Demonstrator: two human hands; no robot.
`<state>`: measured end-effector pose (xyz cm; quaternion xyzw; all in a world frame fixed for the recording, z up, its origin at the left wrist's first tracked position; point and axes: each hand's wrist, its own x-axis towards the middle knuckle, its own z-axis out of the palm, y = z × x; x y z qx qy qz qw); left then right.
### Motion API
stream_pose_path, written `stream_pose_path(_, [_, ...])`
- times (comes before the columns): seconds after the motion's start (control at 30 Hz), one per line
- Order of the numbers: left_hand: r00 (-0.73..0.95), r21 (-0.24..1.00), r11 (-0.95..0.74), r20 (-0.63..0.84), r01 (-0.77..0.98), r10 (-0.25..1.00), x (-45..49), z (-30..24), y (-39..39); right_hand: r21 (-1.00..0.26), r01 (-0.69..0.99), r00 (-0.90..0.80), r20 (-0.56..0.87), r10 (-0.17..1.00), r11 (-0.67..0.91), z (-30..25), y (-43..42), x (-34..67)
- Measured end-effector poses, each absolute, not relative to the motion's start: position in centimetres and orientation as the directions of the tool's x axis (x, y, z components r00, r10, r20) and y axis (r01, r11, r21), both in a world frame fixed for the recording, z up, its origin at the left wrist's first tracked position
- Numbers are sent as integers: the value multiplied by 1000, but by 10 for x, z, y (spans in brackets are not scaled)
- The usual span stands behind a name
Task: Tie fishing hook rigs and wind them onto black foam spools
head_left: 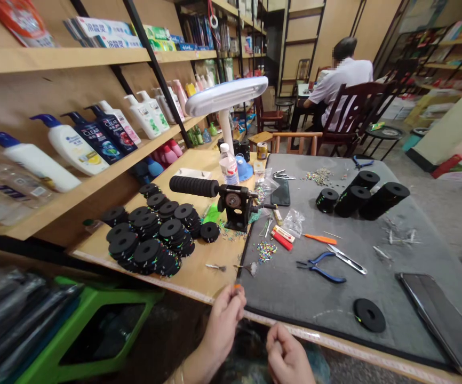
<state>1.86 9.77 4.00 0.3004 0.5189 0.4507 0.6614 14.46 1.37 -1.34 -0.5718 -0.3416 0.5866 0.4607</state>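
Orange piece [237,287], pinched in our left hand [226,314], could drop past the near bench [199,261] edge if we loosen; our right hand [285,352] curls closed, contents unclear.

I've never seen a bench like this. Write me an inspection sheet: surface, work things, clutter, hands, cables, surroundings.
Surface: wooden table, partly covered by a dark mat.
Work things: black discs stacked on the wood; a lone disc and blue-handled pliers on the mat.
Clutter: scattered colourful beads, a crumpled plastic bag.
Hands: left hand pinches a small orange item, mostly hidden; right hand is curled, any contents hidden.
Cables: nothing seen on the tabletop.
Surroundings: shelf of pump bottles to the left; a seated person beyond the table.
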Motion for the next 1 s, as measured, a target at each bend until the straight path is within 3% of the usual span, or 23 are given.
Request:
stream_pose_path(0.07, [31,865,397,-408,-308,913,13,44,104,-924,-153,76,-365,928,-351,-13,9,148])
stream_pose_path(0.33, [290,789,553,-482,-266,827,16,50,96,-896,-342,183,-360,915,-284,5,18,156])
stream_pose_path(0.53, [323,799,566,-492,-203,809,24,43,82,-827,-476,80,-381,921,-301,11,35,146])
stream_pose_path(0.83, [289,897,441,-423,0,859,24,35,80,-898,-336,92,-332,939,-284,21,47,136])
stream_pose_path(1.0, [324,881,470,-432,-45,842,24,37,80,-896,-310,121,-369,922,-318,26,48,136])
